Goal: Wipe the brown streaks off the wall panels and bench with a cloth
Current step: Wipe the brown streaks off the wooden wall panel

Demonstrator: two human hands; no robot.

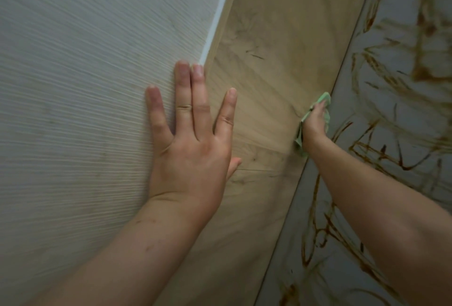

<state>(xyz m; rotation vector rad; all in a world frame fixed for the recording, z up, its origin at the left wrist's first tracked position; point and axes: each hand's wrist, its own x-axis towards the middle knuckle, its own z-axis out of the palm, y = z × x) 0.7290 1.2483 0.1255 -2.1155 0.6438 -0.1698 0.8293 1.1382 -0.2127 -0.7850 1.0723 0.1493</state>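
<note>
Cloth (325,98) (green) in right hand (315,123) — left hand (190,151) flat on ribbed panel (73,85).

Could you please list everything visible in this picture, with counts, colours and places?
textured panel: one, pale grey-white, left
trim strip: one, white, between the panels
wood panel: one, tan, middle
streaked surface: one, pale grey, right
brown streaks: many, across the streaked surface
green cloth: one, at the wood panel's right edge
left hand: one, flat across both panels
right hand: one, holds the green cloth
</note>
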